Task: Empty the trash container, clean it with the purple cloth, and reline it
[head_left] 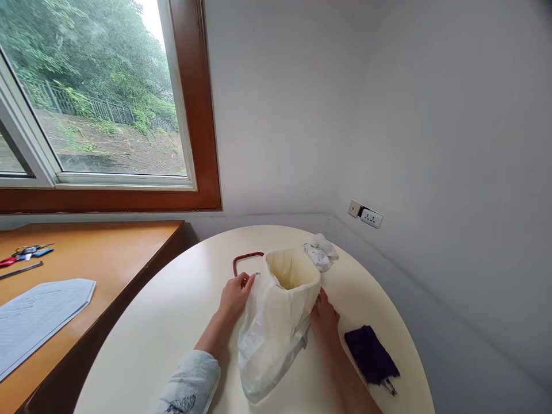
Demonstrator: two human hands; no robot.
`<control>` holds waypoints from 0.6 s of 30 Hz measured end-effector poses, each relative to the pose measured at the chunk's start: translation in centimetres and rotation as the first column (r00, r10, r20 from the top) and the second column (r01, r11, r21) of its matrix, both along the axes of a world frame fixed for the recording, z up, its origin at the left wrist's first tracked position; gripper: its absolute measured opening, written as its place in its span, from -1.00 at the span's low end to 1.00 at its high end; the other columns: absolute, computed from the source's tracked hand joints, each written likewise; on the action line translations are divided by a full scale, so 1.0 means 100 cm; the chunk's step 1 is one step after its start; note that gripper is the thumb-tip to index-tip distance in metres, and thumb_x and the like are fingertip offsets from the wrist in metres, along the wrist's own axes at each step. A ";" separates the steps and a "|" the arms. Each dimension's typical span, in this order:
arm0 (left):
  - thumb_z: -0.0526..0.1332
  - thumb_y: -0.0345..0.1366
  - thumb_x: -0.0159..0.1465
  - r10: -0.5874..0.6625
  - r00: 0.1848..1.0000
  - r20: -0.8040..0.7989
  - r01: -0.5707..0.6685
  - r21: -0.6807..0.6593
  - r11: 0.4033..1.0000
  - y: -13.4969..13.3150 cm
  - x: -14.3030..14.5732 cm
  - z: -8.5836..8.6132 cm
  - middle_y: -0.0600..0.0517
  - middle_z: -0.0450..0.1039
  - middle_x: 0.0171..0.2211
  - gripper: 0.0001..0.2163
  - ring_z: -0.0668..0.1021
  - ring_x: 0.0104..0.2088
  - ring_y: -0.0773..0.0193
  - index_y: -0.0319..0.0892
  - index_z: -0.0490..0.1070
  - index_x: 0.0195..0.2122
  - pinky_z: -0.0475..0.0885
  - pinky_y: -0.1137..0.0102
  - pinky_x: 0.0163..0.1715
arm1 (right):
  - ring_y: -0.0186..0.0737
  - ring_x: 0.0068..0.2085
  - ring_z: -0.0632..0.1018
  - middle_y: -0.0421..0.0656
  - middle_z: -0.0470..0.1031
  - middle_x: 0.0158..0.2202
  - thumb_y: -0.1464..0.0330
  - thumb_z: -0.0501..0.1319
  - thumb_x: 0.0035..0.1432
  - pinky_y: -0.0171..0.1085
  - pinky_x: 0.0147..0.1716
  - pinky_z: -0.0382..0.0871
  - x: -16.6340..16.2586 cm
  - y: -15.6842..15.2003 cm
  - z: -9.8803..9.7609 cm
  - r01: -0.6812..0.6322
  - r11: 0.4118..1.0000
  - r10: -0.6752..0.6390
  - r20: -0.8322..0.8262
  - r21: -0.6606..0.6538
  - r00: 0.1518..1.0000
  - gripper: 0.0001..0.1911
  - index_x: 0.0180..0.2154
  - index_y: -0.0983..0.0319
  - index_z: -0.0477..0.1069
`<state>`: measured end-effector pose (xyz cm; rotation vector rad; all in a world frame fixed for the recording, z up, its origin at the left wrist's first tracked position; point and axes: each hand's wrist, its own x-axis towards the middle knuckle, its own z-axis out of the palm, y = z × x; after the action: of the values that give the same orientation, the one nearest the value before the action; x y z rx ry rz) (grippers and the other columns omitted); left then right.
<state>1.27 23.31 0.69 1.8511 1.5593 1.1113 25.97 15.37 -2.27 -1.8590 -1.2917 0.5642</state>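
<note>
A cream-coloured bin point(290, 267) stands on the round table, its open top facing up. A translucent white plastic bag point(269, 356) is draped over the rim and hangs down the near side, loose towards me. On the left of the bin my left hand point(236, 294) is closed, thumb and fingers pinching the bag's edge. My right hand point(325, 317) is at the right side, its curled fingers on the bag and partly hidden by it. Behind the left hand lies a thin brown frame point(235, 262) with rounded corners, partly covered by the bin.
A crumpled white plastic bag point(321, 252) lies behind the bin on the round table point(150, 322). Dark purple folded cloth point(371, 355) rests at the right. Papers point(41, 316), a pen point(20, 270) and scissors point(8, 262) are on the wooden desk point(116, 247). Walls stand close behind.
</note>
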 end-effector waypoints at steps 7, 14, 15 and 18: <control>0.18 -0.09 0.01 -0.037 0.977 0.211 0.062 -0.114 0.992 -0.019 0.013 0.009 0.07 0.41 -0.62 -0.71 0.41 -0.56 0.28 -0.20 0.47 -0.36 0.24 0.43 -0.54 | -0.07 -0.15 0.51 -0.16 0.55 -0.30 0.31 0.10 -0.04 -0.06 -0.02 0.13 -0.002 -0.004 0.012 0.001 1.000 -0.001 -0.110 0.002 0.994 -0.53 -0.02 0.17 0.31; 0.18 -0.09 -0.02 0.041 0.917 0.397 0.034 -0.180 0.983 -0.011 0.009 0.057 0.03 0.41 -0.57 -0.69 0.36 -0.61 0.38 -0.24 0.41 -0.37 0.17 0.49 -0.62 | -0.14 -0.33 0.53 -0.15 0.52 -0.42 0.32 0.16 -0.21 -0.23 -0.30 0.36 0.010 -0.006 0.017 0.073 0.983 0.044 -0.608 0.167 0.792 -0.53 -0.15 0.28 0.36; 0.19 -0.10 -0.03 0.040 0.909 0.416 0.040 -0.183 0.982 -0.010 0.009 0.066 0.03 0.42 -0.56 -0.71 0.36 -0.61 0.38 -0.23 0.40 -0.38 0.17 0.50 -0.63 | -0.15 -0.33 0.53 -0.15 0.52 -0.42 0.31 0.15 -0.20 -0.23 -0.30 0.37 0.013 -0.005 0.020 0.081 0.982 0.051 -0.642 0.173 0.765 -0.50 -0.12 0.29 0.33; 0.21 -0.19 -0.05 0.027 0.890 0.455 0.063 -0.182 0.981 -0.008 0.010 0.092 0.02 0.43 -0.53 -0.74 0.36 -0.63 0.40 -0.22 0.38 -0.35 0.16 0.52 -0.67 | -0.17 -0.30 0.54 -0.16 0.52 -0.40 0.29 0.13 -0.17 -0.22 -0.27 0.41 0.022 -0.003 0.033 0.096 0.974 0.085 -0.727 0.204 0.681 -0.49 -0.08 0.26 0.28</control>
<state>2.22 22.54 9.91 1.3482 1.3156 1.2308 28.20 15.02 1.03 -1.2172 -0.7491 0.9919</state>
